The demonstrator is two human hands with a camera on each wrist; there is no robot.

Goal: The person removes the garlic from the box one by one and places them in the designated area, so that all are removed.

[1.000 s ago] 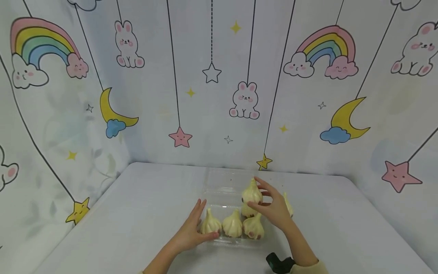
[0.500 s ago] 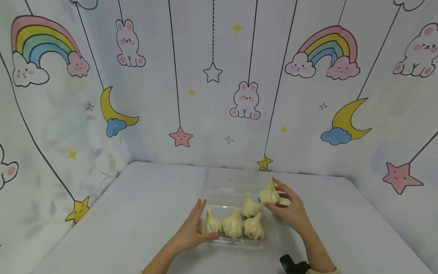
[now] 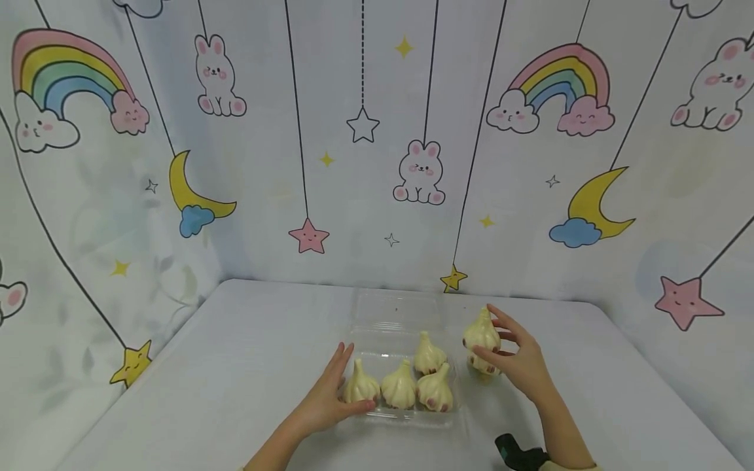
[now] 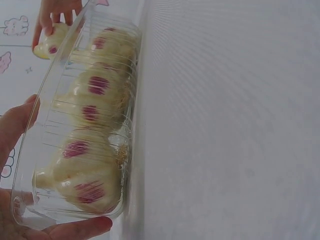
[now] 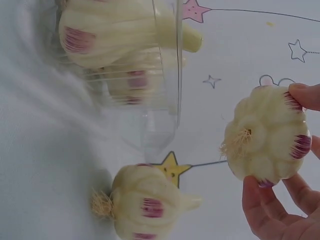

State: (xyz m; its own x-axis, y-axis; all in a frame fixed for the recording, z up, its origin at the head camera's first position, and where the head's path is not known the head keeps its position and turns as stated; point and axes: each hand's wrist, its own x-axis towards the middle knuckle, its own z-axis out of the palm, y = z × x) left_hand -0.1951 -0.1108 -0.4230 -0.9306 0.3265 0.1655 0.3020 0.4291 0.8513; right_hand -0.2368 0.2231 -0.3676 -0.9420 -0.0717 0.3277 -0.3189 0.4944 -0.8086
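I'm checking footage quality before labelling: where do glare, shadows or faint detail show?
Head view: soft, even light, the clear container faint against the white table. Left wrist view: pale glare streaks on the container's ridged wall, fine banding across the table. Right wrist view: a soft shadow by the garlic bulb on the table; the held bulb fairly sharp.

The head camera looks forward and down from well back, taking in the worktop (image 3: 247, 366), left hand (image 3: 330, 399), right hand (image 3: 521, 360) and patterned backdrop (image 3: 259, 157). The left wrist camera sits low and close, turned on its side, facing the clear box (image 4: 47, 120) through its wall, worktop filling the right. The right wrist camera is likewise low, near and sideways, worktop at left, facing the raised garlic bulb (image 5: 267, 135) from its root end. Both wrist views share box and raised bulb; through the plastic, further overlap is hard to judge.
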